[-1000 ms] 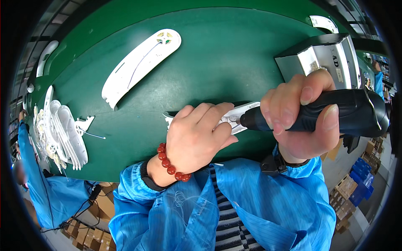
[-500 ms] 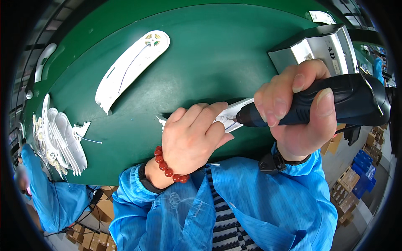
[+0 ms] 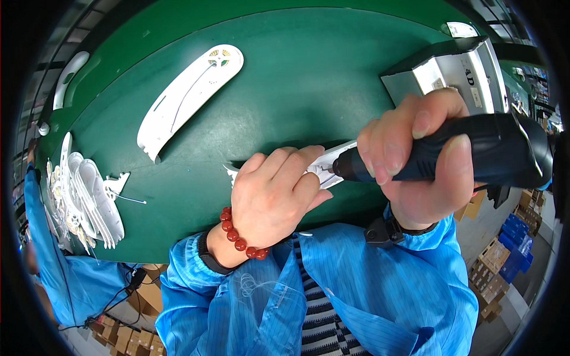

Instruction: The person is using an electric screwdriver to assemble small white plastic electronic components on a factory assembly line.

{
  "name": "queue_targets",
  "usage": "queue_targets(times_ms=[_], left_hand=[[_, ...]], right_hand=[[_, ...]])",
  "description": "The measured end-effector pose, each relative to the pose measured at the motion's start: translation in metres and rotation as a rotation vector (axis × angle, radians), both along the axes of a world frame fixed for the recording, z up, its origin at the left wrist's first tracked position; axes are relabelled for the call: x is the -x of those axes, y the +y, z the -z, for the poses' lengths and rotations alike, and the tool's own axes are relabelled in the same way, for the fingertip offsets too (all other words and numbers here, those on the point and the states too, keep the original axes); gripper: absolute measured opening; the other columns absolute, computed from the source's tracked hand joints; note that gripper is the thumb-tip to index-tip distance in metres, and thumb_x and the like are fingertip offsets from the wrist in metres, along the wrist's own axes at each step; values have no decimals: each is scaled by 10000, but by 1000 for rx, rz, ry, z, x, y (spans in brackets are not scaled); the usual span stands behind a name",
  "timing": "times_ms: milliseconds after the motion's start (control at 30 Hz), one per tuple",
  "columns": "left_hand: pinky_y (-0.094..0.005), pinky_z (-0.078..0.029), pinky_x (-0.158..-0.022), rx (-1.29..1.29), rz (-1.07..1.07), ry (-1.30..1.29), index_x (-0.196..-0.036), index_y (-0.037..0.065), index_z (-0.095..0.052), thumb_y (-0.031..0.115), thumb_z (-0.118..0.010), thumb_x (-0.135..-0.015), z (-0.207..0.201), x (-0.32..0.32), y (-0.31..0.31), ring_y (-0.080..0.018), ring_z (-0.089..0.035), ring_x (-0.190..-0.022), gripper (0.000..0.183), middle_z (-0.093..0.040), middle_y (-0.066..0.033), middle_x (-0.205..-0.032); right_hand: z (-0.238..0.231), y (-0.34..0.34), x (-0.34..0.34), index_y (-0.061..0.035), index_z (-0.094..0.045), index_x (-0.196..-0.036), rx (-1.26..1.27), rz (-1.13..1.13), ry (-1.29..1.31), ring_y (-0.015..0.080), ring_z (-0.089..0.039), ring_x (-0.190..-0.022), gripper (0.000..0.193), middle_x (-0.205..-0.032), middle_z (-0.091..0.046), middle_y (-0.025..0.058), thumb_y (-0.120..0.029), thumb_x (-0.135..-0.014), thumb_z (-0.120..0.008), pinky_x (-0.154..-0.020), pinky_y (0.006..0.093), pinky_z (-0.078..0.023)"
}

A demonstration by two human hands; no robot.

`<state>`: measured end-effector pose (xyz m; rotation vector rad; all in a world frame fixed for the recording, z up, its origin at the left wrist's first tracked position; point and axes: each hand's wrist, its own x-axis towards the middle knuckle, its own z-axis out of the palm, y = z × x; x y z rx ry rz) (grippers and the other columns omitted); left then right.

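Observation:
My left hand (image 3: 274, 199), with a red bead bracelet at the wrist, presses a white curved plastic shell (image 3: 341, 153) on the green table. Its fingers wrap over the shell and hide the middle of it. In my right hand (image 3: 417, 197) is a black electric screwdriver (image 3: 496, 148), held almost level. The screwdriver's tip points left and sits in the shell's right part, just beside my left fingers; any screw under the tip is too small to make out. Farther left lies another white shell (image 3: 184, 101) with a round coil and a thin wire.
A pile of white shells (image 3: 89, 190) lies at the table's left edge, with a small wired part (image 3: 116, 185) beside it. A silver and black box (image 3: 454, 71) stands at the far right. At the left is a co-worker's blue sleeve (image 3: 47, 225). Cartons and blue crates (image 3: 515, 249) fill the floor at right.
My hands keep nearly the same place, the screwdriver's tip still in the shell. The co-worker's arm at left now stretches up along the table's edge.

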<state>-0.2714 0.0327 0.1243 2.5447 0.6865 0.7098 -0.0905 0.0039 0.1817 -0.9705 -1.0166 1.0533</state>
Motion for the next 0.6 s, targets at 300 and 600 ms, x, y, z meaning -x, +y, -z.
queue_targets(times_ms=[300,600], left_hand=[[-298,-413,-663,60,33,68,-707,77,-560,258,-720,-596,-4,5,1,-175,-587,-889,266,-632,-43,-1116],[-315,-422,-625,54,8,-18,-653,67,-528,253,-730,-593,6,3,5,-199,-597,-842,281,-650,-64,-1088]], right_hand=[[-10,-10,6,-85,-427,-973,-42,-41,-8,140,-485,-535,402,-715,-534,49,-431,-895,-617,-516,287,-407],[7,-9,11,-90,-451,-926,-358,-174,-106,134,-528,-491,371,-691,-562,24,-349,-852,-707,-472,273,-442]])
